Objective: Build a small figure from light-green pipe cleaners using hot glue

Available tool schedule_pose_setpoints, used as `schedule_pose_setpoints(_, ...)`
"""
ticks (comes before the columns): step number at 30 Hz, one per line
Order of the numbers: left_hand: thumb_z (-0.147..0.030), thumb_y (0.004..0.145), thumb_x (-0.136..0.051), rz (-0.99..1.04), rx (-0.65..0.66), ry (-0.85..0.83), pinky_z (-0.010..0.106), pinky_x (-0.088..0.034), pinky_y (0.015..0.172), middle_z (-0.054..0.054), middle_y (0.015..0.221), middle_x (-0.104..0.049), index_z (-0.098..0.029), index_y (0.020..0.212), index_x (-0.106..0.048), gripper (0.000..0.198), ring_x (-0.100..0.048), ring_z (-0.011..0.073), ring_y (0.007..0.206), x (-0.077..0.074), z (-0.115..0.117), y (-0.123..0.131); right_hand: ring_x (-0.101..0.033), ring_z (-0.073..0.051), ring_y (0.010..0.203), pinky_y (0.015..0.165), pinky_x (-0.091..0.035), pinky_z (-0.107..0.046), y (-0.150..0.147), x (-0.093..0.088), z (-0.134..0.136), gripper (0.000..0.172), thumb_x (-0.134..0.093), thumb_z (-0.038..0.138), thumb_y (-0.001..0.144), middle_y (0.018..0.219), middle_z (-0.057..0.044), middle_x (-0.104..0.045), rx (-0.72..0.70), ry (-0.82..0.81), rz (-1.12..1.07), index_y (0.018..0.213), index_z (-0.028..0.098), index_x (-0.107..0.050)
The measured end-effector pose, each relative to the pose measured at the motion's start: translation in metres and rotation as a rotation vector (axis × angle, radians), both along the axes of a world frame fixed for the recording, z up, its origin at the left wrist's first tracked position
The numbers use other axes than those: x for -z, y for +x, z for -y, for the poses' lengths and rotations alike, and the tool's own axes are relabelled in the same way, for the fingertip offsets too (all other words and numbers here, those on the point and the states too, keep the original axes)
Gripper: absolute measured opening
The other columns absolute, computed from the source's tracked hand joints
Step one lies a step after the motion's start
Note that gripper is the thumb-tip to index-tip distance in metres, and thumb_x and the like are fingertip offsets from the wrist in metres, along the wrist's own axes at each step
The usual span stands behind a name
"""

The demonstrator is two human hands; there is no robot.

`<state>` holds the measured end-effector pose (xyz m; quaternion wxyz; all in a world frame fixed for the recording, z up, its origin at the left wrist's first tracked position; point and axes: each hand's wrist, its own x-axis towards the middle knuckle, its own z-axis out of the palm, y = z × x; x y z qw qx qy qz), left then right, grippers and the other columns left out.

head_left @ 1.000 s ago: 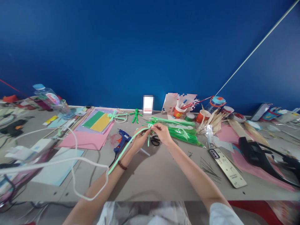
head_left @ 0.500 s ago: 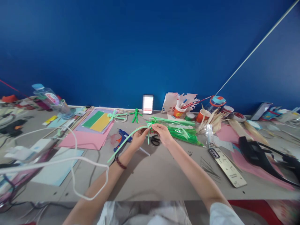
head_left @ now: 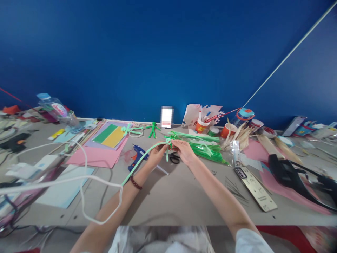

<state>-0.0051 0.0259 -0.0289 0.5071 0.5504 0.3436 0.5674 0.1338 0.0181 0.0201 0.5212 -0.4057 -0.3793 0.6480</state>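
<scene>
Both my hands meet above the middle of the grey table (head_left: 171, 200). My left hand (head_left: 157, 154) and my right hand (head_left: 184, 149) pinch a light green pipe cleaner (head_left: 143, 160) at a small twisted knot between the fingertips. Its long free end trails down to the left across my left forearm. Black scissors (head_left: 173, 158) lie on the table right under my hands. A bundle of bright green pipe cleaners (head_left: 204, 147) lies just beyond my right hand.
A blue glue gun (head_left: 138, 154) lies left of my hands beside pink paper (head_left: 94, 156). A small green pipe-cleaner figure (head_left: 152, 129) stands at the back. Orange cups (head_left: 201, 125), dried husks (head_left: 240, 135), a phone (head_left: 254, 188), a white cord (head_left: 84, 182) and a water bottle (head_left: 56, 110) crowd the table.
The trailing end of the light green pipe cleaner has swung slightly, rising and then dropping back. My hands stay together at the knot, barely shifted.
</scene>
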Motion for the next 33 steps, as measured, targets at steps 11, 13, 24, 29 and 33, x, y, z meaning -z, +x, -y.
schedule_pose_setpoints(11,-0.036,0.077,-0.062,-0.009,0.071,-0.044,0.030,-0.046,0.078,0.005,0.081,-0.067,-0.017,0.086,-0.066,0.021,-0.061,0.0181,0.080,-0.005,0.006,0.000,-0.048,-0.009,0.049,0.055,-0.038,-0.027,0.003,-0.003,0.000,0.031,-0.076,0.040,0.059,0.050,0.004,-0.051,-0.027,0.104,0.054,0.051,0.016,-0.058)
schedule_pose_setpoints(13,-0.037,0.077,-0.062,0.045,0.119,-0.069,0.031,-0.046,0.078,0.005,0.081,-0.068,-0.017,0.087,-0.067,0.023,-0.062,0.0184,0.078,-0.007,0.005,-0.001,-0.049,-0.009,0.049,0.056,-0.039,-0.027,0.006,-0.005,0.001,0.029,-0.073,0.041,0.064,0.053,0.003,-0.055,-0.055,0.163,0.115,0.058,0.016,-0.061)
schedule_pose_setpoints(24,-0.038,0.066,-0.073,0.316,0.245,-0.314,0.025,-0.044,0.063,0.002,0.068,-0.064,-0.015,0.080,-0.067,0.028,-0.058,0.0131,0.063,-0.022,0.012,0.002,-0.047,-0.010,0.056,0.056,-0.038,-0.024,0.017,-0.022,0.001,0.028,-0.069,0.044,0.068,0.061,0.003,-0.054,-0.047,0.320,0.337,0.073,0.018,-0.063)
schedule_pose_setpoints(29,-0.038,0.066,-0.074,0.365,0.226,-0.277,0.025,-0.044,0.065,0.003,0.075,-0.065,-0.015,0.088,-0.068,0.032,-0.057,0.0123,0.065,-0.024,0.011,0.004,-0.053,-0.011,0.061,0.060,-0.042,-0.025,0.016,-0.021,0.003,0.023,-0.068,0.040,0.069,0.067,0.001,-0.059,-0.032,0.360,0.348,0.077,0.019,-0.064)
schedule_pose_setpoints(33,-0.038,0.068,-0.072,0.343,0.197,-0.262,0.025,-0.043,0.063,0.002,0.071,-0.064,-0.017,0.084,-0.067,0.027,-0.058,0.0131,0.066,-0.017,0.007,0.003,-0.058,-0.014,0.064,0.063,-0.045,-0.027,0.012,-0.017,0.005,0.017,-0.068,0.035,0.070,0.071,0.000,-0.062,-0.032,0.415,0.384,0.077,0.020,-0.065)
